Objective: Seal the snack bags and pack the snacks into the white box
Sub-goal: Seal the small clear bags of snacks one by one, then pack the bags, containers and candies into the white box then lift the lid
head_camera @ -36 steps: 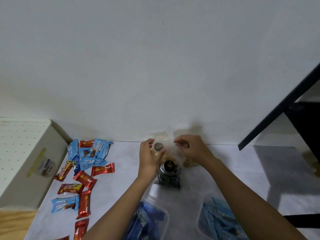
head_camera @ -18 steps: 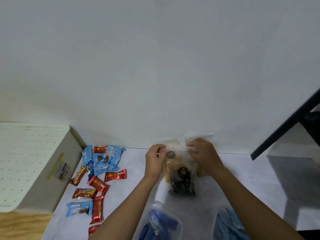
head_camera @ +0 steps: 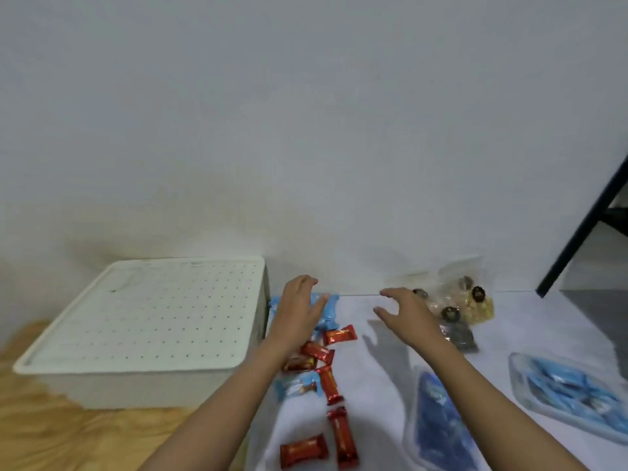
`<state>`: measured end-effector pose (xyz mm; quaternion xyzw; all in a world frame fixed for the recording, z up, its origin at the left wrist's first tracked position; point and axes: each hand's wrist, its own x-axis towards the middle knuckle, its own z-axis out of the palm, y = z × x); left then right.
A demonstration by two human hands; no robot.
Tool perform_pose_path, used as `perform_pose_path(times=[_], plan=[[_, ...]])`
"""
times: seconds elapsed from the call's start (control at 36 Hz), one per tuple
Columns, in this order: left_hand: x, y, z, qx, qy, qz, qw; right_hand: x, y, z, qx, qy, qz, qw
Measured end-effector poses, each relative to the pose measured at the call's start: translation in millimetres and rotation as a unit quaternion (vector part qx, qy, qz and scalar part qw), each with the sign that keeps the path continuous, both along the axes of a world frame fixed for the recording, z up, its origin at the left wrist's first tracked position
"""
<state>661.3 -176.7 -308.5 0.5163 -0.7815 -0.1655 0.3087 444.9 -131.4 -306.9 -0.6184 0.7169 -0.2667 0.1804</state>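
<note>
The white box (head_camera: 142, 321) sits at the left with its perforated lid on. My left hand (head_camera: 299, 307) hovers open over blue-wrapped snacks (head_camera: 328, 312) beside the box. Empty, with fingers spread, my right hand (head_camera: 404, 312) is above the white sheet. A clear bag of dark and yellow snacks (head_camera: 465, 307) lies by the wall, just right of that hand. Red-wrapped snacks (head_camera: 328, 382) are strewn below my left hand. Two clear bags of blue snacks lie near me, one in the middle (head_camera: 438, 423) and one at the right (head_camera: 571, 392).
The white sheet (head_camera: 384, 368) covers the work surface up to the wall. Wooden floor (head_camera: 68, 436) shows at the lower left under the box. A black slanted furniture leg (head_camera: 584, 226) stands at the right.
Both hands have let go of the clear bag of dark and yellow snacks, which now lies by the wall. The view swung left, and the hands moved toward the loose snacks.
</note>
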Motion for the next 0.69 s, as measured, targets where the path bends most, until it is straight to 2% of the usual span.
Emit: perform_pose_path(times=[0.25,0.47,0.58,0.69], plan=[[203.8,51.7,7.1,-0.007,-0.027,0.129,0.991,165.3,37.8,6.4,0.028,-0.049,0.01,0.998],[334.9,44.9,-9.3,0.077,-0.123,0.245,0.959,245.0,14.8,-1.6,0.049,-0.081,0.032,0.995],[382.6,31.9,-18.4,0.16,-0.14,0.226,0.951,269.3,-19.2,-23.6,0.085,-0.051,0.024,0.995],[412.7,4.7,-13.3,0.147,-0.147,0.188,0.96,288.9,-46.0,-33.3,0.073,-0.057,-0.024,0.995]])
